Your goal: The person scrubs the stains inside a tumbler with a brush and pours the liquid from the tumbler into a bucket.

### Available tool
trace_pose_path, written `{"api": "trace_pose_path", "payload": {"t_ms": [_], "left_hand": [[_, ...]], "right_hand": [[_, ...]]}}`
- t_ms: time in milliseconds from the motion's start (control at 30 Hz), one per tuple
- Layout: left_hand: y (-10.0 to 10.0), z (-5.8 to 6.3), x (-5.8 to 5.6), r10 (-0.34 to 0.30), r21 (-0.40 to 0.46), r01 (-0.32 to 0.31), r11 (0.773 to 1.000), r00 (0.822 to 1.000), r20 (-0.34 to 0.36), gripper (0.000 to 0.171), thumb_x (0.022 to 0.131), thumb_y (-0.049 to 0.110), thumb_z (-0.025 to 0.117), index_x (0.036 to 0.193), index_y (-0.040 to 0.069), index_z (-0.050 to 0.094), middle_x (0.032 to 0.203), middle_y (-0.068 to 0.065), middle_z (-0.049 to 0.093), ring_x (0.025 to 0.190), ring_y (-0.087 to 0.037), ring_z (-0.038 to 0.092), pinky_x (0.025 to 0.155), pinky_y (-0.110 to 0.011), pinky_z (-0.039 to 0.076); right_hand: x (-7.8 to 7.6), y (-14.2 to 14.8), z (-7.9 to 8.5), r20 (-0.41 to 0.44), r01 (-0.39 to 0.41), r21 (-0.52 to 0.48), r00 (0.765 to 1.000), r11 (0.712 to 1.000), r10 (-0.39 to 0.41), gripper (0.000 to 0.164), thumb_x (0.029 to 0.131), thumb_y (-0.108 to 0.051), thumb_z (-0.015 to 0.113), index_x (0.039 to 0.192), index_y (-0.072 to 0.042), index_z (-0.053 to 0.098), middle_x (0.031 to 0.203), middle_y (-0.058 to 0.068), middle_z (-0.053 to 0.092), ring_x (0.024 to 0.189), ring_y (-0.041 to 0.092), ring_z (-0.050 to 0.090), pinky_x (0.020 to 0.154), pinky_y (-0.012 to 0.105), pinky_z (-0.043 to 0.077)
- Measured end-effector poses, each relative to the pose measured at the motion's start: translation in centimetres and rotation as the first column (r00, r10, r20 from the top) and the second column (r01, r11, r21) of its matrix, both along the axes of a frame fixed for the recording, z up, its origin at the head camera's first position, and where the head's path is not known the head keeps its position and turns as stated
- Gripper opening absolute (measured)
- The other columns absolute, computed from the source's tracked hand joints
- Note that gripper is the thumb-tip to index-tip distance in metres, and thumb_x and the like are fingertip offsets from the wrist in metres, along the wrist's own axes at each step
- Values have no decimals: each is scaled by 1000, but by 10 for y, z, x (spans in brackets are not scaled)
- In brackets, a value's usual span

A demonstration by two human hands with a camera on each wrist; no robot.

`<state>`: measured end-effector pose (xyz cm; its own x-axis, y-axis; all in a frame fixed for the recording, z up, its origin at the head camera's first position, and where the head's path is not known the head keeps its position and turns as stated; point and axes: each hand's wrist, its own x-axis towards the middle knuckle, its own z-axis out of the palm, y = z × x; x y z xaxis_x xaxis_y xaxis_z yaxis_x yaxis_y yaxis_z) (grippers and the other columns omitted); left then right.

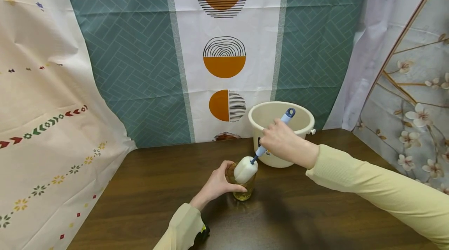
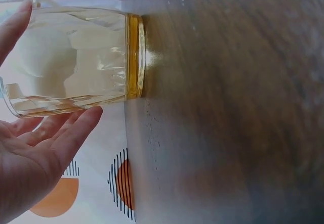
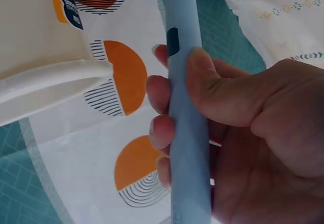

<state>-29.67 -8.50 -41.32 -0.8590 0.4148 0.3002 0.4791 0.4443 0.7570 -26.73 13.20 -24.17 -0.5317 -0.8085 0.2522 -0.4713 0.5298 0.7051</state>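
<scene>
An amber drinking glass [image 1: 242,194] stands upright on the wooden table, and its thick base shows in the left wrist view. My left hand [image 1: 219,183] holds the glass from the left, thumb in front and fingers behind. In my right hand [image 1: 282,143] is the blue handle [image 3: 188,107] of a cup brush, fingers and thumb wrapped round it. The brush slants down to the left. Its white sponge head [image 1: 245,170] sits in the mouth of the glass, its upper part above the rim. How deep it reaches is hard to see through the tinted wall.
A cream bucket [image 1: 257,125] stands behind the right hand, near the back edge of the brown table [image 1: 158,187]. A patterned curtain [image 1: 133,67] hangs behind the table. Pale printed cloth [image 1: 42,98] borders the left side and flowered cloth [image 1: 414,133] the right.
</scene>
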Motion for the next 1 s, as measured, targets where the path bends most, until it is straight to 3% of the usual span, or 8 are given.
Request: {"api": "trace_pose_path", "payload": {"t_ms": [200, 467, 767, 1000], "left_hand": [[0, 1, 0, 12, -10, -12, 1000, 1000, -4, 80, 59, 41, 83, 119, 6, 42, 111, -3, 54, 93, -16, 52, 77, -35, 42], [0, 3, 1, 2, -7, -2, 1000, 1000, 9, 79, 59, 39, 84, 118, 4, 42, 106, -3, 55, 90, -15, 53, 74, -34, 43], [1, 4, 1, 3, 3, -3, 1000, 1000, 25, 80, 60, 38, 84, 118, 5, 42, 105, -2, 55, 89, -15, 53, 74, -33, 43], [1, 2, 0, 33, -13, -33, 999, 999, -3, 80, 58, 39, 84, 117, 7, 42, 107, -3, 55, 91, -15, 53, 74, -32, 43]], "right_hand": [[3, -3, 3, -14, 9, 11, 1000, 1000, -9, 22, 64, -14, 77, 56, -15, 57, 56, 2, 52, 51, 19, 45, 52, 30, 33], [7, -4, 8, 27, 43, 37, 999, 998, -44, 20, 67, -16, 77, 59, -16, 59, 59, 2, 54, 52, 18, 46, 53, 30, 33], [4, -1, 8, 40, -61, 26, 997, 998, 60, 17, 65, -12, 77, 62, -20, 62, 61, -2, 56, 54, 18, 48, 52, 29, 33], [0, -1, 5, 42, -69, 17, 997, 997, 68, 16, 65, -14, 77, 63, -19, 62, 62, 0, 56, 55, 19, 50, 52, 30, 34]]}}
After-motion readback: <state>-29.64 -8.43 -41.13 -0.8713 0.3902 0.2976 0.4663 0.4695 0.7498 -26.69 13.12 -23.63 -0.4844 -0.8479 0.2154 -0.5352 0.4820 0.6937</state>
